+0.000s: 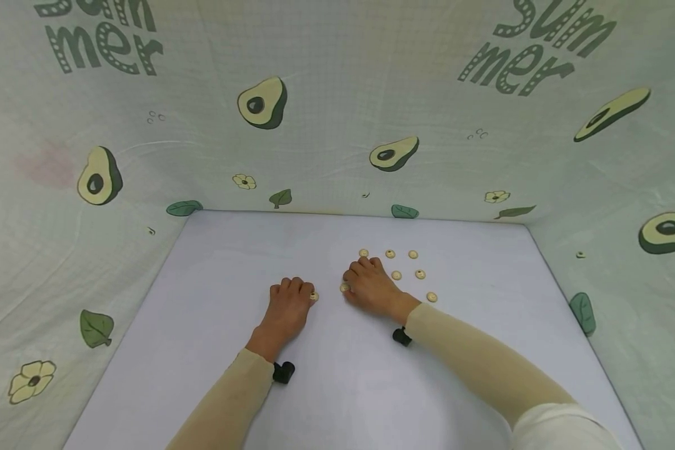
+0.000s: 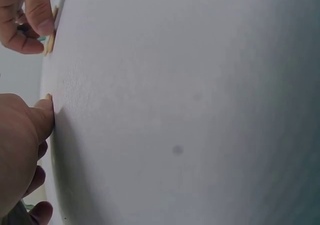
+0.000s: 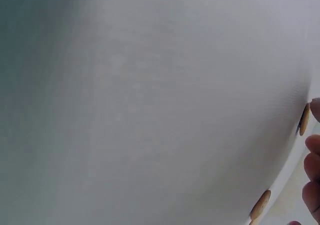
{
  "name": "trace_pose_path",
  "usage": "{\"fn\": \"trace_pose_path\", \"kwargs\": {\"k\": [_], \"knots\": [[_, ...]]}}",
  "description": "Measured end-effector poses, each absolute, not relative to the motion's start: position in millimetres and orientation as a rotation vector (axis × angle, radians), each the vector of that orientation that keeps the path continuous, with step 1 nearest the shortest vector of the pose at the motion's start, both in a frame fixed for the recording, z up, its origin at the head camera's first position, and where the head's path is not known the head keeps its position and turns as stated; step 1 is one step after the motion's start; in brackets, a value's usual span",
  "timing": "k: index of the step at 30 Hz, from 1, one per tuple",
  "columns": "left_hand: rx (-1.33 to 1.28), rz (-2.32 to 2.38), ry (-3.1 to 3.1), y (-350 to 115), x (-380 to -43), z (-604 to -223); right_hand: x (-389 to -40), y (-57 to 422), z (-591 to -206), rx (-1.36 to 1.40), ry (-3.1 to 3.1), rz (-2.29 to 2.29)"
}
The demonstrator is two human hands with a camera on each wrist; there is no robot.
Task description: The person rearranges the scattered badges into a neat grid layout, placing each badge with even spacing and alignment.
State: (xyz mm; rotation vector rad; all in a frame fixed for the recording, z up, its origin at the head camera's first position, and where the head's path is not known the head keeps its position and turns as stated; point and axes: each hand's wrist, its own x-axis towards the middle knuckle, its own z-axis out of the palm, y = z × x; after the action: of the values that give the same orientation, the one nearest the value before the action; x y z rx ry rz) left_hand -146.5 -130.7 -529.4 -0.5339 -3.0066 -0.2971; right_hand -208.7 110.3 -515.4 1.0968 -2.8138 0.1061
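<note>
Several small round wooden discs, some with a dark spot, lie on the white table. My left hand (image 1: 289, 306) rests at mid-table, fingers curled, and holds one disc (image 1: 314, 296) between thumb and forefinger. In the left wrist view the edge of that disc (image 2: 48, 96) shows beyond the thumb. To its right, my right hand (image 1: 374, 287) pinches another disc (image 1: 345, 287) by the fingertips, at the table surface. The right wrist view has a disc (image 3: 304, 119) by the fingertips (image 3: 315, 110) and a second disc (image 3: 260, 205) lower down. The hands stand slightly apart.
Beyond the right hand lie loose discs: a back row with one disc (image 1: 390, 254), a middle pair with one disc (image 1: 420, 274), and a nearer disc (image 1: 432, 297). A printed avocado cloth (image 1: 326, 175) walls the table (image 1: 247, 244) at back and sides.
</note>
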Motion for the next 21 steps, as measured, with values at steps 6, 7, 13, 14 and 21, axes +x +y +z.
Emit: {"fn": "trace_pose_path", "kwargs": {"k": [6,7,13,14,21], "knots": [[-0.527,-0.314,-3.012,-129.7,-146.1,-529.9,-208.3,109.7,-516.0,1.116,-2.807,0.136],[-0.527,-0.315,-3.009,-129.5,-146.1,-530.2,-208.1,109.7,-516.0,1.113,-2.807,0.147],[-0.523,-0.32,-3.01,-129.1,-146.0,-531.3,-207.4,111.1,-516.7,1.076,-2.843,0.187],[-0.522,-0.321,-3.013,-129.3,-146.0,-531.5,-207.5,111.1,-516.9,1.075,-2.846,0.189],[-0.515,-0.311,-3.017,-129.3,-145.9,-532.5,-210.2,109.2,-518.2,1.089,-2.824,0.16]]}}
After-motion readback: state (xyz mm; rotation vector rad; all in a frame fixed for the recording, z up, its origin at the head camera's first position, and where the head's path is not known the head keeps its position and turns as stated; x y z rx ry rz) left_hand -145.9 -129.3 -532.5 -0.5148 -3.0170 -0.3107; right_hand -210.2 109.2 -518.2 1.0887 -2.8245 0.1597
